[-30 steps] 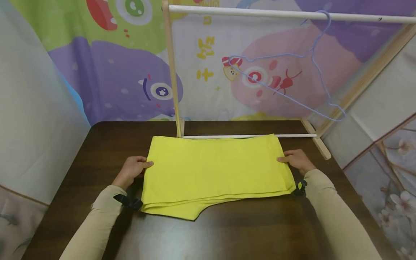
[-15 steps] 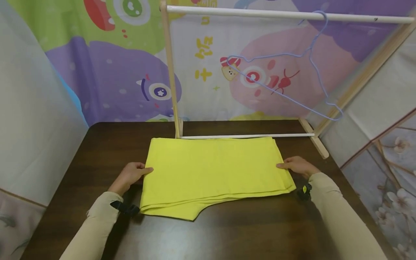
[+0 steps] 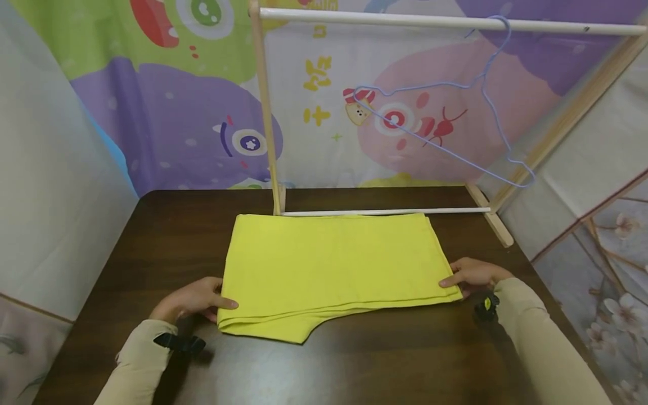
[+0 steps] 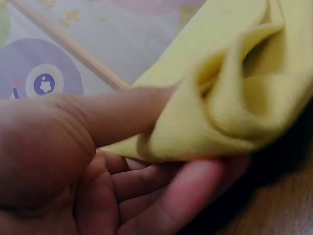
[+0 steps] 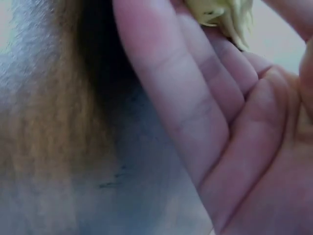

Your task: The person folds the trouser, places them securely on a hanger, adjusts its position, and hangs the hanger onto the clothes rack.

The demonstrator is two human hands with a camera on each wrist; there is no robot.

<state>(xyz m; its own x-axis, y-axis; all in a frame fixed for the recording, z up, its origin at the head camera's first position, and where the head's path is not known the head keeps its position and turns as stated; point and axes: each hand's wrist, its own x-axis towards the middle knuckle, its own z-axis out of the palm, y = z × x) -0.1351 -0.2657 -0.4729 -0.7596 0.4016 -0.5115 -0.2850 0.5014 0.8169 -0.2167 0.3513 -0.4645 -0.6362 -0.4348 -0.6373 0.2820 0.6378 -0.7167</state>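
A pair of yellow pants (image 3: 334, 259), folded into a wide rectangle, lies flat on the dark wooden table (image 3: 379, 360). A pointed flap sticks out at its lower left. My left hand (image 3: 194, 298) pinches the near left end, thumb on top and fingers underneath. In the left wrist view the folded layers of the pants (image 4: 220, 107) curl between thumb and fingers. At the near right corner my right hand (image 3: 476, 274) grips the cloth, its thumb above. The right wrist view shows that hand's (image 5: 205, 98) fingers reaching under a small bit of yellow cloth (image 5: 222, 14).
Behind the pants stands a wooden rack with a white top rail (image 3: 405, 21) and a white lower bar (image 3: 455, 210). A blue wire hanger (image 3: 440, 85) hangs from the top rail. Cartoon-printed fabric (image 3: 192, 124) covers the back.
Both hands have slid toward me along the side edges of the pants, from about the middle to the near corners. The pants stay nearly in place.
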